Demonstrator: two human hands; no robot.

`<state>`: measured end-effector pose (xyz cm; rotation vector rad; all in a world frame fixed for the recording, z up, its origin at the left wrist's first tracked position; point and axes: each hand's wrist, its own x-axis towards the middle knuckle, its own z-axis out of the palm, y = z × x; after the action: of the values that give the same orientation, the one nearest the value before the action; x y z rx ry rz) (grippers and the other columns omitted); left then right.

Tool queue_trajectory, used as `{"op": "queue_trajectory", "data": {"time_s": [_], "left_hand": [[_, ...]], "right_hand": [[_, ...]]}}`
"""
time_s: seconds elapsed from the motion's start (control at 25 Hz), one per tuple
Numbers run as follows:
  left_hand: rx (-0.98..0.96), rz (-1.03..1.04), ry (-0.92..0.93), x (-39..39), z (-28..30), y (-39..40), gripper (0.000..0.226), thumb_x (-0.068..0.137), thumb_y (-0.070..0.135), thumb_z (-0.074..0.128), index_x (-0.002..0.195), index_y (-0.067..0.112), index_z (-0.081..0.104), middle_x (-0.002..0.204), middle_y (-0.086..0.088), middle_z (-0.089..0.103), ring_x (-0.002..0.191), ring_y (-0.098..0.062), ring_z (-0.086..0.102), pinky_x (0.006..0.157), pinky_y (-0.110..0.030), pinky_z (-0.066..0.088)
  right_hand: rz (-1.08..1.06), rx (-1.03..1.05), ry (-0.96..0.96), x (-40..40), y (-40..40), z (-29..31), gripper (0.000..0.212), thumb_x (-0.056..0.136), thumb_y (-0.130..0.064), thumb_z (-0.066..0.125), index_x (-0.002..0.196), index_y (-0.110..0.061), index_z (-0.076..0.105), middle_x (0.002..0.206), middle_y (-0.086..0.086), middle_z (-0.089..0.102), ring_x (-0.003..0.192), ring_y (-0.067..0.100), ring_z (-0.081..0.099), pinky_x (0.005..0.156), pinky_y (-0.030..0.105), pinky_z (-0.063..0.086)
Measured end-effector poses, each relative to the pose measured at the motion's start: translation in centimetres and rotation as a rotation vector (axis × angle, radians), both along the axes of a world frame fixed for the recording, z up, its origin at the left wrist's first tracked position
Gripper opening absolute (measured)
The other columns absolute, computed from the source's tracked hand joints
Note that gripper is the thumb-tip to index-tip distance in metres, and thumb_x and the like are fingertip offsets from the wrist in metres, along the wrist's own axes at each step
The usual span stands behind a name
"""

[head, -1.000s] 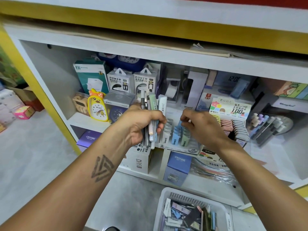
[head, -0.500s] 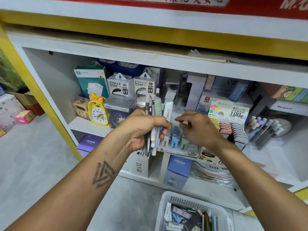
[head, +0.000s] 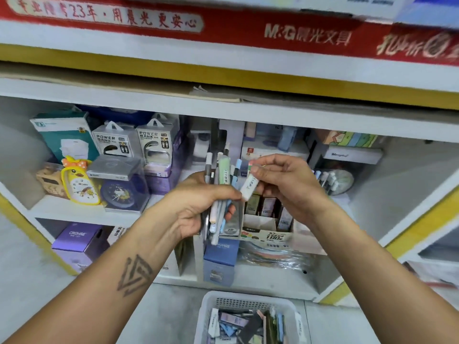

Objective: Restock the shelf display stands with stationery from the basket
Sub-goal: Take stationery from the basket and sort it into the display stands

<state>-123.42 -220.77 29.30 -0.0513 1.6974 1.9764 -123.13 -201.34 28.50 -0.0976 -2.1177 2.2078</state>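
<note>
— Which step? Where's the stock?
— The left hand [head: 198,207] clamps a pen bundle [head: 219,192]; the right hand [head: 285,187] pinches a white pack [head: 249,187], probably lead refills.
— Next?
— Slotting it into the display stand [head: 268,219], at five o'clock; the basket [head: 248,300] waits at six.

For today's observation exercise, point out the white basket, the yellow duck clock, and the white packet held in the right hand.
white basket [head: 250,299], head view, on its perforated back rim.
yellow duck clock [head: 80,182], head view, on its dial.
white packet [head: 249,186], head view, on its printed face.

floor [head: 29,281]: grey | shelving [head: 173,105]: white, yellow-edged | banner [head: 248,31]: red
</note>
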Motion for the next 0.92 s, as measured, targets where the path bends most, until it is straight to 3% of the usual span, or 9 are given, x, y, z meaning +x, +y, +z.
{"op": "queue_trajectory", "data": {"time_s": [0.16,0.24,0.36,0.6,0.92], "left_hand": [[0.009,0.002,0.007,-0.1,0.2,1.9,0.023,0.076,-0.010,0.073,0.097,-0.008,0.065,0.101,-0.033,0.069,0.056,-0.024,0.057,0.047,-0.028,0.052],[0.011,0.018,0.009,-0.2,0.2,2.5,0.020,0.076,-0.011,0.072,0.095,-0.007,0.065,0.098,-0.033,0.069,0.055,-0.024,0.058,0.047,-0.028,0.053],[0.022,0.025,0.019,-0.1,0.2,3.5,0.019,0.077,-0.011,0.070,0.094,-0.008,0.065,0.089,-0.030,0.070,0.052,-0.023,0.059,0.047,-0.027,0.052],[0.039,0.030,-0.008,0.4,-0.3,4.4,0.012,0.076,-0.013,0.070,0.072,-0.002,0.069,0.084,-0.029,0.069,0.052,-0.025,0.057,0.047,-0.028,0.051],[0.048,0.056,-0.025,0.0,-0.1,3.2,0.011,0.079,-0.012,0.067,0.086,-0.004,0.063,0.084,-0.028,0.065,0.054,-0.024,0.055,0.047,-0.027,0.050]], "right_hand": [[-0.134,-0.021,0.057,1.5,5.2,0.8,0.014,0.081,0.003,0.074,0.093,0.004,0.067,0.073,0.017,0.070,0.046,0.016,0.057,0.044,0.020,0.045],[-0.131,-0.023,0.066,2.2,6.9,0.7,0.019,0.078,-0.003,0.075,0.094,0.007,0.069,0.071,0.016,0.071,0.056,0.017,0.065,0.054,0.020,0.053],[-0.096,-0.064,0.063,3.0,8.4,0.6,0.016,0.086,0.006,0.066,0.102,0.009,0.068,0.086,0.024,0.074,0.076,0.026,0.075,0.070,0.025,0.061],[-0.115,0.077,0.073,3.6,8.9,0.5,0.015,0.087,0.000,0.069,0.101,0.004,0.066,0.085,0.024,0.074,0.068,0.028,0.074,0.063,0.028,0.062],[-0.179,0.224,0.089,2.9,8.9,-0.1,0.005,0.086,-0.002,0.072,0.091,-0.002,0.072,0.070,0.014,0.072,0.059,0.023,0.065,0.057,0.028,0.053]]}}
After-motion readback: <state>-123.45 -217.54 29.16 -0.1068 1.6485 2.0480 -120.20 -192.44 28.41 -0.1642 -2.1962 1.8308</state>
